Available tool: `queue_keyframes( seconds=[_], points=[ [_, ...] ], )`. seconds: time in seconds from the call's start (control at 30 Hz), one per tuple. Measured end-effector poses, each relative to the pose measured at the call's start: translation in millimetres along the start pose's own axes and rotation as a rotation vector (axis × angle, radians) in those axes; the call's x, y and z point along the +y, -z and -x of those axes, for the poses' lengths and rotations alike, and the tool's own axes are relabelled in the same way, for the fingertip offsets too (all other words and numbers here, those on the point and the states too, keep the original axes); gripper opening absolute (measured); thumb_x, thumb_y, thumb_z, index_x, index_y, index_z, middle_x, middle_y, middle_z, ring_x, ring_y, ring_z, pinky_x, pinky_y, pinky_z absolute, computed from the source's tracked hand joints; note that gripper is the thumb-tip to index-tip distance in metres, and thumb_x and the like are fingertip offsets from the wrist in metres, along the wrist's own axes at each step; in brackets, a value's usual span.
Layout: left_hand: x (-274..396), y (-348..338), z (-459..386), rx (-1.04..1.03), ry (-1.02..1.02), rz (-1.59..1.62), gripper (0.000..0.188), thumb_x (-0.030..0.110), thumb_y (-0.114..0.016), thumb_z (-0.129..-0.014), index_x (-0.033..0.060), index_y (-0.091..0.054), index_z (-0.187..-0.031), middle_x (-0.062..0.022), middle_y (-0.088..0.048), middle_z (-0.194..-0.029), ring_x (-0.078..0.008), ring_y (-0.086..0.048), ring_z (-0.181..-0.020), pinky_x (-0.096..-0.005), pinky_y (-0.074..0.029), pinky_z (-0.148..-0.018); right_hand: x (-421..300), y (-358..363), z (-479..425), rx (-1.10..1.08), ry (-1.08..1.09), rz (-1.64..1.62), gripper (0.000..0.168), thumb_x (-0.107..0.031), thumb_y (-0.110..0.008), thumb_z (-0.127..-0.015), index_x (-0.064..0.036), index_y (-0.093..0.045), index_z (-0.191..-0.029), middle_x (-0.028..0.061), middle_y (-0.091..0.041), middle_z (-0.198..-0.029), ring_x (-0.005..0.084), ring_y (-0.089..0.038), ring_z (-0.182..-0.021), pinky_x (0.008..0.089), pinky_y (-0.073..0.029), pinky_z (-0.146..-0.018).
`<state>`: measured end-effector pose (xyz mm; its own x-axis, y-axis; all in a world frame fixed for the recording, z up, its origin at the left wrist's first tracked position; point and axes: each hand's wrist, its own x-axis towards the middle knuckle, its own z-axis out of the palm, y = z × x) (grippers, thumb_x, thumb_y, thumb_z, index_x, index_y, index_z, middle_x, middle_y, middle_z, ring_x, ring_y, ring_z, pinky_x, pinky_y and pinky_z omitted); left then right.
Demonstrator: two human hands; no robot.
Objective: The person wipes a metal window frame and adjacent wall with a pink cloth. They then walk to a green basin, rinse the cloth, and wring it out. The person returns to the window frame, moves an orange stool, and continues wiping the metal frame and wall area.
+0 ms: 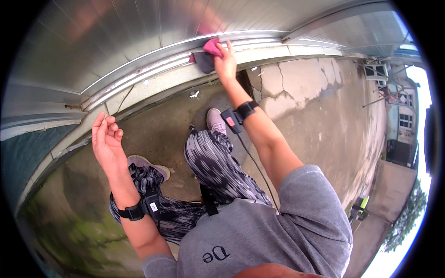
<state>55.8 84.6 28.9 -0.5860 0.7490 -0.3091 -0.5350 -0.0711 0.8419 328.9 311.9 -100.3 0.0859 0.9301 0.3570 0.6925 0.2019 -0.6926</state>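
Observation:
My right hand [225,64] grips a pink and dark grey cloth [204,62] against the metal track [167,66] at the foot of a ribbed metal panel [139,31]. Part of the cloth hangs over the pale sill [142,86] below the track. My left hand [108,142] is raised near the sill at the left, its fingers loosely curled and apart, with nothing in it. Both wrists wear black straps with small devices, and a cable runs from the right one.
Below the sill lies a wet, cracked concrete floor [333,114], mossy at lower left. My shoes [215,120] stand close to the sill. A metal post with a bolt [73,106] is at the left. White scraps [194,94] lie by the sill; a metal frame stands far right.

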Motion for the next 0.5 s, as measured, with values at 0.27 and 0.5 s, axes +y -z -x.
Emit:
queue_keyframes(
  seconds=[0.27,0.5],
  points=[
    [0.9,10.3,0.0,-0.019,0.021,-0.043,0.024,0.009,-0.048,-0.089,0.0027,-0.050,-0.112,-0.0035,-0.054,-0.088,-0.0077,-0.047,-0.071,-0.0213,-0.039,-0.060,206.2,136.0,-116.1,0.501,-0.470,-0.396,0.019,-0.006,-0.060,-0.071,0.002,-0.064,-0.088,0.0058,-0.062,-0.080,0.0130,-0.057,-0.068,0.0268,-0.046,-0.062],
    [-5.1,2.0,-2.7,0.012,0.038,-0.086,0.021,0.008,-0.048,-0.089,0.0023,-0.051,-0.109,-0.0047,-0.055,-0.086,-0.0079,-0.049,-0.069,-0.0212,-0.040,-0.058,220.9,125.1,-145.8,0.207,-0.399,0.565,0.035,-0.024,-0.054,-0.071,-0.008,-0.066,-0.100,0.0191,-0.064,-0.091,0.0309,-0.062,-0.086,0.0383,-0.047,-0.079]
  ],
)
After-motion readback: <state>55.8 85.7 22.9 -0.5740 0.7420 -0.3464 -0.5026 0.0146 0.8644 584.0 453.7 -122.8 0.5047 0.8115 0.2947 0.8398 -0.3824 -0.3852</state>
